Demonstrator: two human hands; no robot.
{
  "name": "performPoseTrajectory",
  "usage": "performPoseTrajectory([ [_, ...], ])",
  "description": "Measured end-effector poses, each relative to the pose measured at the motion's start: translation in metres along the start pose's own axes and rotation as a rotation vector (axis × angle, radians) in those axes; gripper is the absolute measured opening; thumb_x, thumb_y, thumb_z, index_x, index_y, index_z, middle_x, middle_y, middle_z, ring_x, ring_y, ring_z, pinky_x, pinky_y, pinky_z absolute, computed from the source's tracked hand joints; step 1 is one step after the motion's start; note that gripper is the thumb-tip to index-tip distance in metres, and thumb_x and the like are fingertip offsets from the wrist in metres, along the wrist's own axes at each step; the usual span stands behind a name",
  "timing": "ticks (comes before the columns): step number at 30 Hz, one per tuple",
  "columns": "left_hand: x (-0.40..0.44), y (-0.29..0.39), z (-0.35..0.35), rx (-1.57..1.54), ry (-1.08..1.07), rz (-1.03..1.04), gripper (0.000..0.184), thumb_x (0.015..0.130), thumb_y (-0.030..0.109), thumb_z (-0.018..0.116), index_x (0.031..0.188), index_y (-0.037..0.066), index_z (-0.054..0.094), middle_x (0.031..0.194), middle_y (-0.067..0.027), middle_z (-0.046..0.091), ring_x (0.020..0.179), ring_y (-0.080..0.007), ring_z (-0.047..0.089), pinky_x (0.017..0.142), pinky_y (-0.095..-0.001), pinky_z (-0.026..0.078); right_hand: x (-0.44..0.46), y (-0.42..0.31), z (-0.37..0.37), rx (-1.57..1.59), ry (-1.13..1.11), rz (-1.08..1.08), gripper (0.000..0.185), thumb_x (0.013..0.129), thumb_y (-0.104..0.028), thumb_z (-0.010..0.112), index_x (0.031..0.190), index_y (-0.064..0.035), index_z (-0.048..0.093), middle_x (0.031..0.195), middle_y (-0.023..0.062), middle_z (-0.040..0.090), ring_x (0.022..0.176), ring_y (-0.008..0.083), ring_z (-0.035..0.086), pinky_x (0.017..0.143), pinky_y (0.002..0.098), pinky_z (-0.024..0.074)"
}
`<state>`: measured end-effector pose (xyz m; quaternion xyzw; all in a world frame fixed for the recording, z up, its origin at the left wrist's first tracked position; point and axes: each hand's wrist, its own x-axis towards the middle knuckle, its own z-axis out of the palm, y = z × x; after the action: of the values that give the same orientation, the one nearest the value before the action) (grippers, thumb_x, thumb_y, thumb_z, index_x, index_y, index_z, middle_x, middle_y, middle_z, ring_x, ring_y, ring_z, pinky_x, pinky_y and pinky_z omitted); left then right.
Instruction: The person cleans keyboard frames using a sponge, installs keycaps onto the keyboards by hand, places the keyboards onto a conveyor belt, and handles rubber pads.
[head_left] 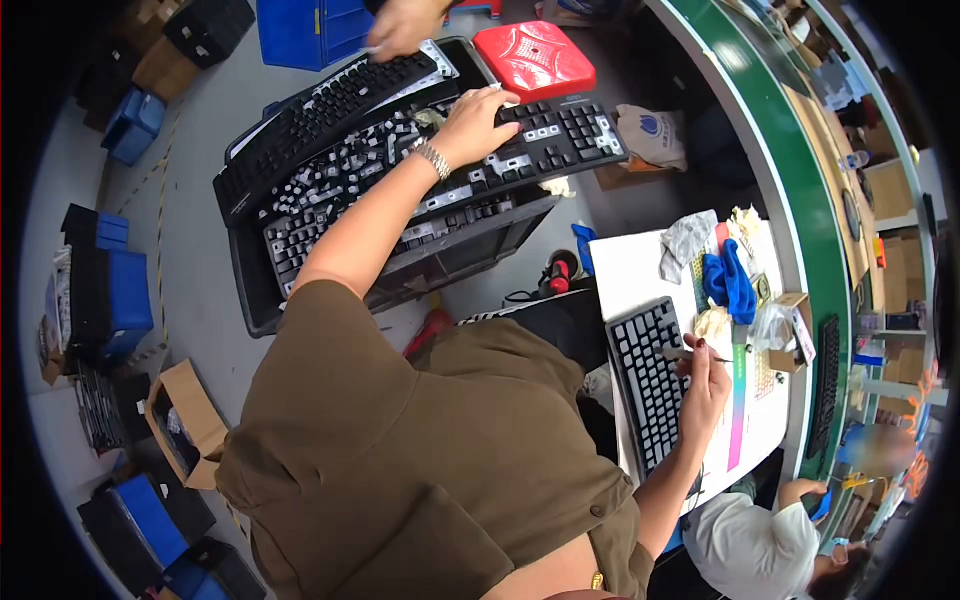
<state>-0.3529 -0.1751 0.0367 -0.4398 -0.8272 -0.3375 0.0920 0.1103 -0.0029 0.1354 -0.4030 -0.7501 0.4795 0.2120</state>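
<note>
My left hand [475, 128], with a metal watch on its wrist, grips the upper edge of a black keyboard [575, 133]. Several white switch spots show between that keyboard's remaining keycaps. It lies across a black crate [262, 300] holding loose black keycaps [325, 185] and other keyboards. Over the white worktable [755, 420], my right hand [705, 388] is closed on a thin, pointed metal tool, apparently tweezers [675, 353]. Beneath it lies another keyboard [645, 375] with dark keys. Its fingertips partly hide the tool.
Another person's hand [405, 27] holds something small and white above a keyboard [330, 115] on the crate. A red stool [535, 58] stands beside the crate. Blue cloth [735, 285] and a small carton [793, 330] sit on the worktable. A co-worker [755, 545] is at lower right.
</note>
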Motion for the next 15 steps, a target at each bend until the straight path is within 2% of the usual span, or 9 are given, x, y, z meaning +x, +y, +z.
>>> performPoseTrajectory([
  [2,0.024,-0.007,0.009,-0.017,-0.009,0.008,0.039,0.091,0.026,0.073,0.124,0.006,0.07,0.12,-0.0158,0.073,0.111,-0.0312,0.068,0.102,-0.0416,0.051,0.017,-0.006,0.01,-0.002,-0.073,-0.022,0.035,0.11,-0.023,0.056,0.118,0.0051,0.075,0.089,0.0082,0.072,0.073,0.0125,0.059,0.072,0.0235,0.0501],
  [4,0.049,-0.013,0.02,-0.167,-0.161,-0.114,0.04,0.098,0.029,0.07,0.129,0.003,0.068,0.119,-0.0115,0.075,0.106,-0.0259,0.071,0.097,-0.0358,0.054,0.033,-0.012,0.019,-0.002,-0.144,-0.04,0.034,0.109,-0.022,0.059,0.117,0.0059,0.075,0.089,0.0085,0.073,0.072,0.0126,0.06,0.071,0.0229,0.0505],
  [9,0.089,-0.021,0.055,-0.399,-0.273,-0.149,0.038,0.102,0.03,0.066,0.127,0.001,0.07,0.115,-0.0113,0.077,0.101,-0.0235,0.073,0.09,-0.0338,0.057,0.061,-0.041,0.051,-0.087,-0.224,-0.028,0.031,0.107,-0.019,0.062,0.112,0.0079,0.075,0.092,0.011,0.075,0.073,0.0133,0.062,0.067,0.0233,0.0501],
  [12,0.103,-0.023,0.068,-0.39,-0.347,-0.124,0.041,0.102,0.032,0.065,0.129,0.002,0.069,0.117,-0.0132,0.077,0.104,-0.0258,0.073,0.091,-0.0358,0.057,0.071,-0.055,0.071,-0.11,-0.222,0.003,0.029,0.105,-0.018,0.064,0.111,0.0082,0.075,0.093,0.0116,0.075,0.074,0.0139,0.063,0.065,0.0241,0.0492],
  [14,0.109,-0.02,0.075,-0.389,-0.4,-0.099,0.043,0.102,0.034,0.063,0.13,0.002,0.069,0.117,-0.0145,0.077,0.105,-0.0266,0.073,0.091,-0.0364,0.057,0.075,-0.06,0.082,-0.166,-0.29,-0.03,0.03,0.105,-0.019,0.065,0.11,0.0086,0.076,0.088,0.0106,0.074,0.077,0.0141,0.067,0.071,0.0228,0.0532],
  [15,0.112,-0.015,0.074,-0.398,-0.416,-0.087,0.043,0.103,0.035,0.062,0.131,0.003,0.069,0.117,-0.0148,0.077,0.105,-0.0263,0.073,0.091,-0.0361,0.057,0.076,-0.062,0.088,-0.163,-0.312,-0.073,0.029,0.105,-0.018,0.064,0.11,0.0078,0.076,0.088,0.0102,0.074,0.077,0.0139,0.066,0.069,0.023,0.0524],
])
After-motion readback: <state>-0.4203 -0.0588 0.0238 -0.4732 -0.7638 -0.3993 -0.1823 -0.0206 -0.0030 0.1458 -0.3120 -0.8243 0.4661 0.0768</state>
